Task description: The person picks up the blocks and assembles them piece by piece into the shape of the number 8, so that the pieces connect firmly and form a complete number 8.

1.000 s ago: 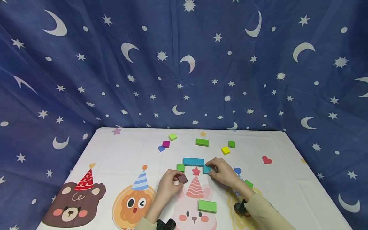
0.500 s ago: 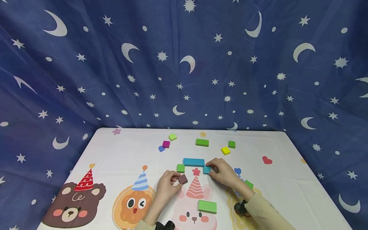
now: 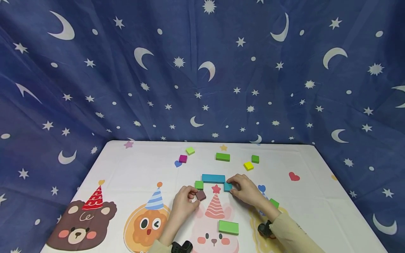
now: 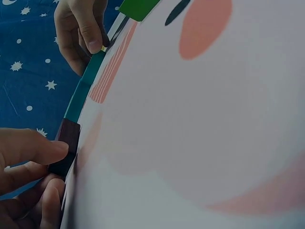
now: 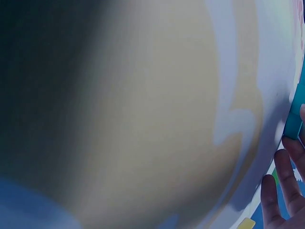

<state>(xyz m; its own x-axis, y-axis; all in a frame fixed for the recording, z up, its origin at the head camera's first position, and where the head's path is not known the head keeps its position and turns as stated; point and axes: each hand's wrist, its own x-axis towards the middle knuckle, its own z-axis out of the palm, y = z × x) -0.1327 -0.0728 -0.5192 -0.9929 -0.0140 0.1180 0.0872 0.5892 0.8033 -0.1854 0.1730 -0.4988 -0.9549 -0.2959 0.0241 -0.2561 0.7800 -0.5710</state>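
Note:
My left hand [image 3: 183, 203] pinches a small brown block [image 3: 200, 195], thumb on its near side and index finger at its far left corner. The block sits slightly askew, just in front of a small green block [image 3: 199, 185]. That green block stands at the left end of a long blue block [image 3: 213, 178]. Thumb and index finger of my right hand [image 3: 248, 191] hold a small teal block [image 3: 227, 187] at the long block's right end. In the left wrist view, the brown block [image 4: 70, 133] shows between my left thumb and fingers.
A long green block [image 3: 228, 227] lies nearer me, and another green block [image 3: 274, 203] sits partly behind my right forearm. Further back are magenta [image 3: 183, 159], lime [image 3: 190, 150], yellow [image 3: 248, 166] and green [image 3: 223, 157] blocks. A star-patterned blue curtain [image 3: 202, 70] hangs behind the table.
The brown block has shifted slightly away from me, closer to the small green block, and turned a little in my left fingers. My right hand has stayed on the teal block.

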